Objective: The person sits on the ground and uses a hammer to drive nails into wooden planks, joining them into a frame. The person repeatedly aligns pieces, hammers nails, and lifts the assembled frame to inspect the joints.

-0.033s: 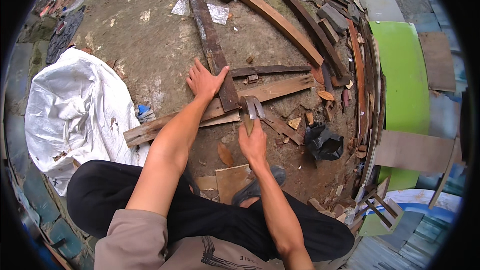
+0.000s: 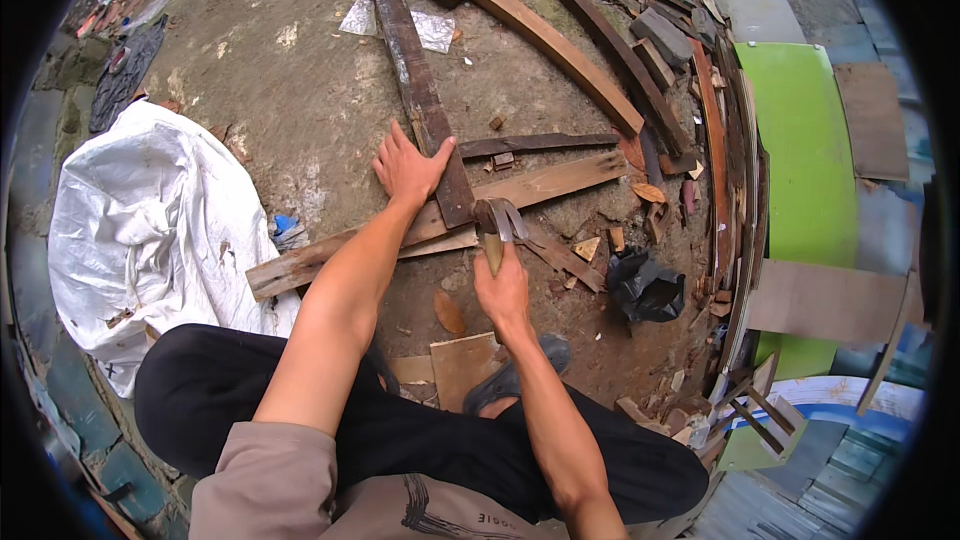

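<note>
My left hand (image 2: 410, 168) lies flat, fingers spread, on a long dark plank (image 2: 412, 80) that runs away from me over the dirt ground. This plank crosses a paler plank (image 2: 545, 182) lying from lower left to upper right. My right hand (image 2: 503, 290) grips the wooden handle of a claw hammer (image 2: 497, 220). The hammer's metal head rests where the two planks cross, just right of my left hand. I am crouched over them with my knees in black trousers below.
A crumpled white sack (image 2: 140, 230) lies to the left and a black plastic bag (image 2: 645, 285) to the right. Curved planks (image 2: 560, 45) and wood scraps are piled at the far right beside a green panel (image 2: 800, 140). A small brown board (image 2: 460, 365) lies by my foot.
</note>
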`<state>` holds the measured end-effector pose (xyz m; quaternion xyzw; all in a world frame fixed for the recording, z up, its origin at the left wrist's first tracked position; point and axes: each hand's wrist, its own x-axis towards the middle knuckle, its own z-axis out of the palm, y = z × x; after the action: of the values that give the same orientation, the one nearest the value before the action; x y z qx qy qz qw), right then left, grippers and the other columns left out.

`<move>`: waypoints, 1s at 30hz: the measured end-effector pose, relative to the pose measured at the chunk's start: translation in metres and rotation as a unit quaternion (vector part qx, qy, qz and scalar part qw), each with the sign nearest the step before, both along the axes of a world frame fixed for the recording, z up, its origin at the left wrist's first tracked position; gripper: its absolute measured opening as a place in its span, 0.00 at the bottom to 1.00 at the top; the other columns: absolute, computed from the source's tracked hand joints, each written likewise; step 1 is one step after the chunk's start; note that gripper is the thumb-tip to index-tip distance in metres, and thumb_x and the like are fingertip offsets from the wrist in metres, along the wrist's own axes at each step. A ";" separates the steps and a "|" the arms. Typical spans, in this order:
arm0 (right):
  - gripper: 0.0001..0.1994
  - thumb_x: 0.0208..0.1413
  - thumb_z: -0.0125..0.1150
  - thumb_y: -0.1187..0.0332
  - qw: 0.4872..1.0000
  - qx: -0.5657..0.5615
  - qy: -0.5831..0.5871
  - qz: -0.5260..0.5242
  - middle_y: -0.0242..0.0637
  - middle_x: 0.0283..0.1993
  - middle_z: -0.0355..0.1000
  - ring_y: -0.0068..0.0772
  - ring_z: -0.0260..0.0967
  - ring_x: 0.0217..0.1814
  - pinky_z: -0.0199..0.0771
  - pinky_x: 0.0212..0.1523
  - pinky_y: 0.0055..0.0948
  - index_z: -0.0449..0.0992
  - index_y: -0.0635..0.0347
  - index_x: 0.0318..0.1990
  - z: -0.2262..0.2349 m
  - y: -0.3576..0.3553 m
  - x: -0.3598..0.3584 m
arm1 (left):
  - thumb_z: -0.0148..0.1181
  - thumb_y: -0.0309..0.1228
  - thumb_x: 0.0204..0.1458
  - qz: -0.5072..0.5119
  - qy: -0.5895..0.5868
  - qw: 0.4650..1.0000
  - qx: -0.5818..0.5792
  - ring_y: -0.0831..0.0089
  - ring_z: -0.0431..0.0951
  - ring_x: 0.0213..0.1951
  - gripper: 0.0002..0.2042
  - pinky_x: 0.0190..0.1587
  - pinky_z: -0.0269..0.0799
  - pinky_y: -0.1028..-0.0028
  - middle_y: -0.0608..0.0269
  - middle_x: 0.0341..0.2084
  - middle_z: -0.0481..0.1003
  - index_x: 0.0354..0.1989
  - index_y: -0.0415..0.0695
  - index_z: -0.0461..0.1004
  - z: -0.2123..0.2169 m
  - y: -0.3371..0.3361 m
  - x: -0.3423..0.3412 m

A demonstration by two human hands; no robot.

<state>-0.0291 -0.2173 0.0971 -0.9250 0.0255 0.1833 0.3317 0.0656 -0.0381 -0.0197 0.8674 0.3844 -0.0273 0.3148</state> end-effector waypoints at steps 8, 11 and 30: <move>0.14 0.62 0.55 0.63 0.995 0.085 -0.024 -0.056 0.56 0.30 0.77 0.63 0.76 0.36 0.74 0.37 0.51 0.75 0.66 0.45 0.046 0.016 0.004 | 0.64 0.64 0.42 0.011 -0.017 0.993 -0.113 0.48 0.67 0.63 0.57 0.63 0.62 0.54 0.39 0.62 0.65 0.71 0.30 0.49 -0.008 0.012 0.020; 0.14 0.62 0.55 0.62 0.989 0.052 -0.128 -0.049 0.57 0.31 0.77 0.65 0.75 0.37 0.73 0.38 0.54 0.76 0.65 0.46 0.007 0.010 -0.012 | 0.68 0.59 0.41 0.042 -0.017 0.993 -0.112 0.45 0.75 0.55 0.59 0.57 0.70 0.54 0.38 0.57 0.71 0.72 0.31 0.44 0.004 0.000 0.027; 0.19 0.61 0.55 0.62 0.995 -0.025 -0.019 0.089 0.61 0.35 0.75 0.62 0.76 0.35 0.73 0.36 0.50 0.67 0.71 0.51 0.047 0.019 0.057 | 0.69 0.55 0.44 0.046 -0.016 0.987 -0.156 0.45 0.77 0.51 0.58 0.54 0.72 0.53 0.38 0.51 0.75 0.74 0.33 0.38 0.006 -0.001 0.028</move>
<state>0.0283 -0.1981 0.1439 -0.9351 -0.0591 0.1936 0.2910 0.0931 -0.0393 -0.0136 0.7894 0.4100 -0.0582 0.4532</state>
